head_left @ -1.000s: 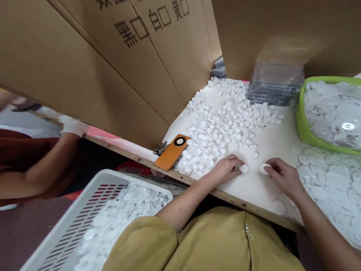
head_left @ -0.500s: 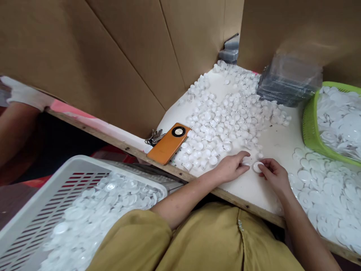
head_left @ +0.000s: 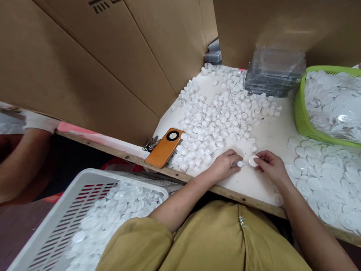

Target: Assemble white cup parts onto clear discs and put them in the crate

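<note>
Between the thumb and fingers of my left hand [head_left: 227, 165] is a small white plastic cap [head_left: 240, 164]. My right hand [head_left: 269, 165] pinches a flat white plastic disc [head_left: 253, 161] by its edge, a short gap away from the cap. Both hands are low over the white tabletop [head_left: 248, 188], close to its front edge. A spread of small white caps [head_left: 214, 124] lies beyond my left hand. Loose white discs [head_left: 324, 180] cover the table to the right of my right hand.
A green basket [head_left: 300, 109] of discs stands at the right, beside clear plastic boxes [head_left: 275, 73]. An orange phone [head_left: 163, 150] and keys [head_left: 151, 143] lie near the edge. Below left is a white basket [head_left: 84, 177] of white pieces. Cardboard [head_left: 113, 75] screens off another person's arm [head_left: 28, 158].
My left fingers have closed in, and the small cap now shows between them. My right hand still pinches the disc, now turned more face-up. The whole view has shifted slightly.
</note>
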